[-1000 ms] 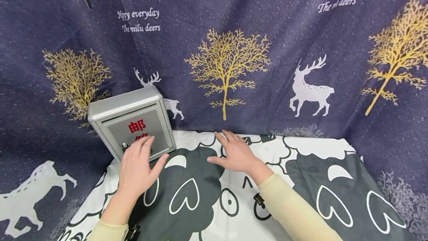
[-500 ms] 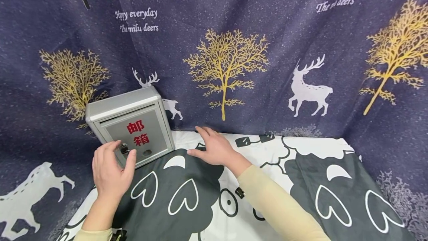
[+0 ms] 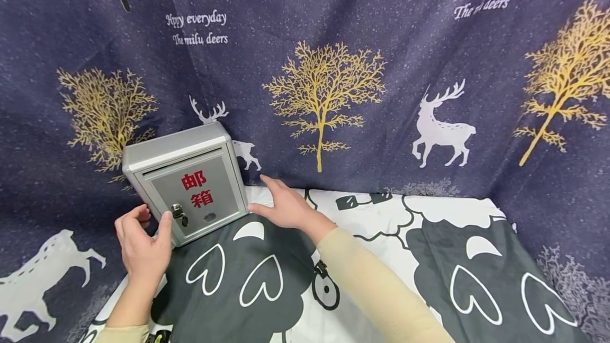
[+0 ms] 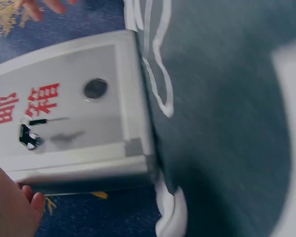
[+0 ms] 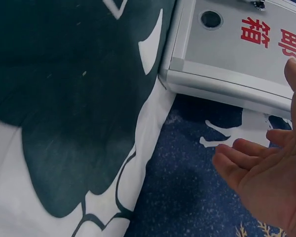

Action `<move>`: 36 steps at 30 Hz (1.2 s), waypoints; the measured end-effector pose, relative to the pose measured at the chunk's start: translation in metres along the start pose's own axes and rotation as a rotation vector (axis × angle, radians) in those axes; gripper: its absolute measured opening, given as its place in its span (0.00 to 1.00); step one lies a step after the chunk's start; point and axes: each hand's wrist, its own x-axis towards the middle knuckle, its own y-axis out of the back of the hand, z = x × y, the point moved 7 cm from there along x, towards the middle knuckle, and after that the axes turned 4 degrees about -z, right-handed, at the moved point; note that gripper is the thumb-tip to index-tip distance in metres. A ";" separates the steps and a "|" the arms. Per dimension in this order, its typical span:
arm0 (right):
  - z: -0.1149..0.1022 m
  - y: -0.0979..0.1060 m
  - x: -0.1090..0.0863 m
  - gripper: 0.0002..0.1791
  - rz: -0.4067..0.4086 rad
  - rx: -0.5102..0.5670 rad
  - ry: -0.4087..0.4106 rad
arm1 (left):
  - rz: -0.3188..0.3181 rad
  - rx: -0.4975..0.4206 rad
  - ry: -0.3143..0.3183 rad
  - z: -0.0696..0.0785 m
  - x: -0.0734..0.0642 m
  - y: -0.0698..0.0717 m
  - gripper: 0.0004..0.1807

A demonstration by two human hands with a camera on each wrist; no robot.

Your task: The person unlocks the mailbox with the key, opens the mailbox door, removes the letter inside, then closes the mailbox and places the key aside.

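A silver metal mailbox (image 3: 221,184) with red characters, a slot near its top and a small round window stands at the back left of the cloth. A lock with a key (image 3: 179,215) sits on its door's left side. My left hand (image 3: 143,245) is at the box's left side, its fingers loosely bent beside the edge and its thumb in front; I cannot tell whether it touches. My right hand (image 3: 288,208) is at the right side, fingers extended and thumb near the lower right corner. In the right wrist view this hand (image 5: 266,173) appears apart from the box.
A cartoon-printed black and white cloth (image 3: 381,279) covers the surface. Behind it hangs a dark blue curtain (image 3: 305,4) with deer and gold trees, close behind the mailbox.
My left hand has moved left and down from in front of the mailbox door to its left side. My right hand has moved left towards its right side. The mailbox stands about where it was.
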 end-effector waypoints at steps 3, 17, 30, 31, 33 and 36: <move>-0.003 0.000 0.008 0.52 -0.007 0.034 -0.002 | -0.040 0.001 0.074 -0.011 -0.001 -0.003 0.29; -0.004 -0.021 0.044 0.41 -0.025 0.319 0.012 | -0.243 0.000 0.293 -0.045 -0.001 -0.010 0.38; -0.024 -0.025 0.064 0.40 -0.006 0.319 -0.050 | -0.358 -0.045 0.322 -0.053 0.001 -0.019 0.36; -0.026 -0.024 0.065 0.39 0.002 0.304 -0.053 | -0.363 -0.043 0.318 -0.053 0.002 -0.019 0.36; -0.028 -0.022 0.067 0.38 0.017 0.262 -0.058 | -0.370 -0.023 0.318 -0.052 0.002 -0.019 0.35; -0.030 -0.020 0.070 0.35 0.031 0.205 -0.063 | -0.378 0.001 0.328 -0.052 0.002 -0.018 0.36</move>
